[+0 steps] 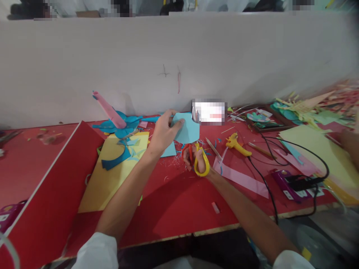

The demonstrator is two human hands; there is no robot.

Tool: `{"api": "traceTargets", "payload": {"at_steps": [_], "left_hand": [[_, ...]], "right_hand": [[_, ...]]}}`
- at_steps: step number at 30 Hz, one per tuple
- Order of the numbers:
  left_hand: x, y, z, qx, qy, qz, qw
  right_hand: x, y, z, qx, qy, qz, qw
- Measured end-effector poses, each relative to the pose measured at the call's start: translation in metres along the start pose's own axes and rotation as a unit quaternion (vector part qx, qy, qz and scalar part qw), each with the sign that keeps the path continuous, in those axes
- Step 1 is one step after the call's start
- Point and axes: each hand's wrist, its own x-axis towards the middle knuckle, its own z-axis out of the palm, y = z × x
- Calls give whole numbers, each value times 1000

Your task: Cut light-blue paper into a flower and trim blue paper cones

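Light-blue paper (189, 130) was found pinched between thumb and fingers at three o'clock of the left hand (166, 130), while red-and-yellow-handled scissors (206, 163) were gripped by the curled right hand (200, 160) at the paper's five o'clock.

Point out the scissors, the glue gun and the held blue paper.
Scissors (208, 165), head view: yellow handle loop.
Glue gun (237, 145), head view: yellow body.
Held blue paper (189, 130), head view: middle.

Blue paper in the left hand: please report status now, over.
Left hand grips blue paper above the table. Right hand holds scissors at the paper's lower right corner. Small scraps litter the table beneath.
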Motion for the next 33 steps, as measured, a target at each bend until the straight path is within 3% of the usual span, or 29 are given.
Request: {"api": "traceTargets", "payload": {"at_steps": [6, 21, 33], "left_hand": [[0, 8, -6, 0, -13, -15, 1000], [6, 10, -19, 39, -32, 49, 997], [4, 13, -17, 71, -22, 44, 996]], "right_hand": [[0, 3, -2, -17, -28, 0, 999], [0, -1, -3, -71, -71, -9, 995], [-3, 3, -6, -50, -49, 14, 997]]}}
